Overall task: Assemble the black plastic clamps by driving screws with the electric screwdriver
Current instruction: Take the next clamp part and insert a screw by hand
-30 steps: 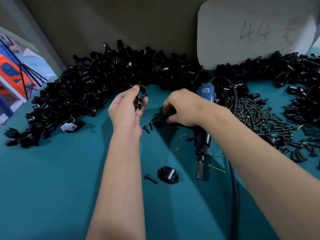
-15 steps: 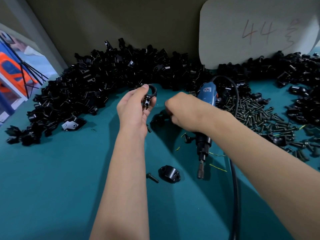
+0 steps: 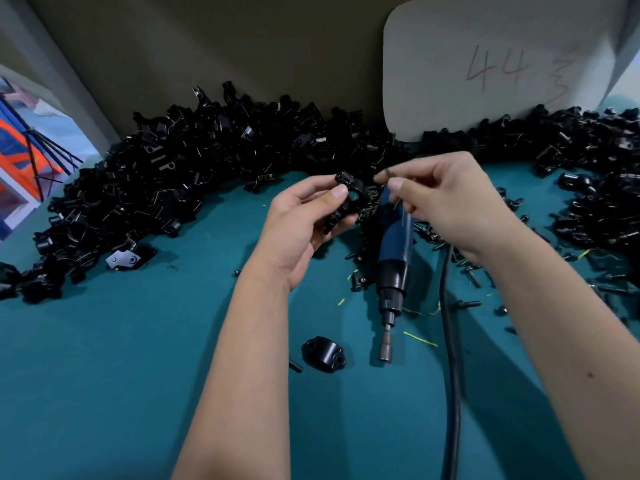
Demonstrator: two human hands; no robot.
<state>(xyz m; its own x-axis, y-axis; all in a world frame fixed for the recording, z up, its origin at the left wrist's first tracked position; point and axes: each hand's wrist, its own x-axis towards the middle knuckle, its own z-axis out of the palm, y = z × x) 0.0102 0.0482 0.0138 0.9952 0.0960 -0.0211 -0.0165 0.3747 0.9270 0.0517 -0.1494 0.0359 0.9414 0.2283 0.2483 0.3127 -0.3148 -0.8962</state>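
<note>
Left of the electric screwdriver [image 3: 394, 258], which lies on the teal table [image 3: 104, 375], a heap of black clamp parts [image 3: 166, 188] curves along the back wall. The left hand [image 3: 304, 223] grips a black clamp [image 3: 349, 199] just above the screwdriver's blue body. Directly over that body, the right hand [image 3: 446, 199] pinches a small screw [image 3: 387, 172] between its fingertips, near the clamp. Right of the screwdriver, loose screws [image 3: 474, 271] lie scattered.

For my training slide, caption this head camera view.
Left hand holds a black plastic clamp; right hand pinches a small dark screw above the blue electric screwdriver.
</note>
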